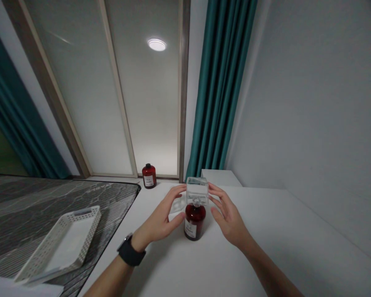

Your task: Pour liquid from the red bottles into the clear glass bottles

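Observation:
A dark red bottle (195,227) with a white label stands upright on the white table. On top of it rests a clear, block-shaped glass piece (197,190), its narrow part pointing down to the bottle's top. My left hand (160,218), with a black watch on the wrist, curves around the left side, fingers apart. On the right, my right hand (230,220) has its fingers spread. The fingertips of both hands come right up to the glass piece's sides; whether they press on it I cannot tell. Behind my left hand another clear object (178,203) is partly hidden.
A second dark red bottle (149,176) with a black cap stands at the table's far left corner. To the left, a white perforated basket (91,225) lies on a dark striped surface (111,194). A white box-like block (221,178) and a teal curtain (222,90) are behind the table.

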`<state>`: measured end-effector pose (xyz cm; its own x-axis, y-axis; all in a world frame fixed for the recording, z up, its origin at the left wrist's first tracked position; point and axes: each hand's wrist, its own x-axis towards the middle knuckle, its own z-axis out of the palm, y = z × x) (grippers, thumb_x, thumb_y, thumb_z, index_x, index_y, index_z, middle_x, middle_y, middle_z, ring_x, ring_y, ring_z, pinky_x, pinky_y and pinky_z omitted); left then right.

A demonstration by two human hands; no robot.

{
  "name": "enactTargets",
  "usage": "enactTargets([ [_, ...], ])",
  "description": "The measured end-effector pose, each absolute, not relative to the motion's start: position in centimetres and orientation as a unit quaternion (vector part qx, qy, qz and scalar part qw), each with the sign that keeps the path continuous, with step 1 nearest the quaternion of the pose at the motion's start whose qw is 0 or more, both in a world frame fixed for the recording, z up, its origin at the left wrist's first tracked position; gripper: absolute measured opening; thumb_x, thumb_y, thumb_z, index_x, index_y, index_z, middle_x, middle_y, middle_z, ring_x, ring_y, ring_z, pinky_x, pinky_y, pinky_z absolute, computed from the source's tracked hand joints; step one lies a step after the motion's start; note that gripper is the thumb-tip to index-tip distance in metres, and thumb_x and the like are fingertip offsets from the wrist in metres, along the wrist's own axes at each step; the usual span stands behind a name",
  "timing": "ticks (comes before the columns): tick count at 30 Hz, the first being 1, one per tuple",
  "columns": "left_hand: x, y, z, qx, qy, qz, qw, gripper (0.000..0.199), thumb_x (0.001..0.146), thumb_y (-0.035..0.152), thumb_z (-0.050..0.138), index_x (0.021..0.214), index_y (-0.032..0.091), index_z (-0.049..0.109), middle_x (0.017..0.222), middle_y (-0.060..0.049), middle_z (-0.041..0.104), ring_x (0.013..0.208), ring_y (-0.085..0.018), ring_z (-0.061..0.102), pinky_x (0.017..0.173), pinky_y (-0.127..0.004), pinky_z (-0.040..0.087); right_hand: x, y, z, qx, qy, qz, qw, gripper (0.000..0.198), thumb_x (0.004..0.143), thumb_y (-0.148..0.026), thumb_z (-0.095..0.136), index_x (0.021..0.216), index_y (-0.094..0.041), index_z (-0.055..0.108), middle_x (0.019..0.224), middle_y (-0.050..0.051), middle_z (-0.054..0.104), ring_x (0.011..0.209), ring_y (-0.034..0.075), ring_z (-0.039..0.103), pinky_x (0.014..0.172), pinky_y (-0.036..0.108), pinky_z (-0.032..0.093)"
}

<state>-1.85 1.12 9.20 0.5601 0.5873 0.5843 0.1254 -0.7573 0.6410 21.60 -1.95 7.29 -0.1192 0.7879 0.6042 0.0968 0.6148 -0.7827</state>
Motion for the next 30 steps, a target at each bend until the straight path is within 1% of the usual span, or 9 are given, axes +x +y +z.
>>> enactTargets([
  [10,-1.89,1.07,9.12,0.838,0.212,0.42,0.276,0.053,0.099,0.031,0.053,0.148,0.028,0.034,0.155,-0.012,0.036,0.142,-0.032,0.036,0.116,-0.055,0.038,21.73,-2.19,7.36,-0.319,-0.701,0.285,0.571,0.028,0.1,-0.036,0.05,0.127,-0.03,0.053,0.156,0.01,0.041,0.145,0.026,0.038,0.117,0.054,0.037],
  [16,-1.98,0.94,8.97,0.838,0.213,0.424,0.271,0.052,0.099,0.032,0.053,0.148,0.027,0.035,0.155,-0.013,0.036,0.142,-0.033,0.036,0.116,-0.055,0.038,21.75,-2.23,7.25,-0.318,-0.706,0.275,0.569,0.028,0.1,-0.037,0.05,0.127,-0.03,0.053,0.155,0.011,0.041,0.145,0.028,0.038,0.117,0.055,0.037],
  [30,-2.06,0.79,8.98,0.84,0.219,0.42,0.263,0.05,0.099,0.032,0.052,0.146,0.027,0.036,0.155,-0.013,0.035,0.143,-0.033,0.036,0.116,-0.056,0.037,21.89,-2.44,7.38,-0.319,-0.711,0.27,0.565,0.028,0.1,-0.035,0.05,0.128,-0.03,0.053,0.155,0.01,0.042,0.146,0.027,0.037,0.117,0.053,0.036],
])
